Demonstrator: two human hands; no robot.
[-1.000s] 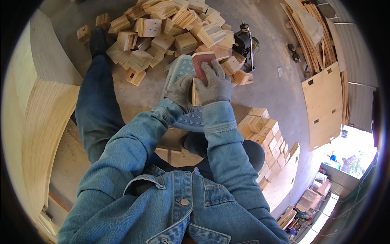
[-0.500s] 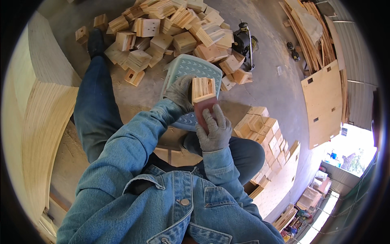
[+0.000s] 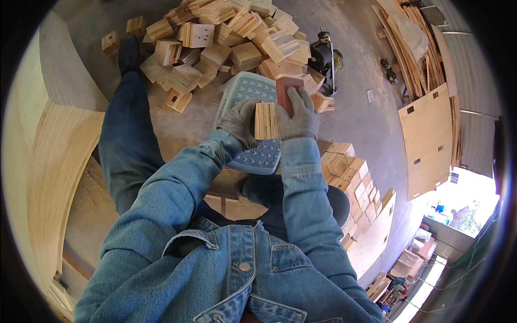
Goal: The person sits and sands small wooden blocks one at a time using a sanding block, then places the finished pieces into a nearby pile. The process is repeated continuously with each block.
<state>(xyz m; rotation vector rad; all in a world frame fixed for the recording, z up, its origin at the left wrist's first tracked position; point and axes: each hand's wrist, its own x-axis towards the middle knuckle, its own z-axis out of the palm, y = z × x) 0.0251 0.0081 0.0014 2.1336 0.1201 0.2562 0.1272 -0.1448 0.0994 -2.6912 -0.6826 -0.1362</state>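
My gloved left hand (image 3: 238, 124) is closed round the left side of a small plywood block (image 3: 265, 121), its layered edge facing up. In my gloved right hand (image 3: 302, 119) is a reddish-brown sanding block (image 3: 285, 88), gripped along its length and set against the right side of the plywood block. The sanding block's far end sticks out beyond the fingers. Its working face is hidden. Both hands are above a pale blue-green plastic stool (image 3: 249, 83) with a raised pattern on its top.
A loose heap of wooden blocks (image 3: 215, 56) lies on the floor ahead. Stacked blocks (image 3: 355, 188) stand to the right on a board. A black power tool (image 3: 323, 56) sits beside the heap. Tall curved plywood stacks (image 3: 64, 124) rise at left; panels (image 3: 428, 140) lean at far right.
My right hand has moved away from me with the sanding block, from the plywood block's near side to its right side. My left hand keeps its hold in nearly the same place.
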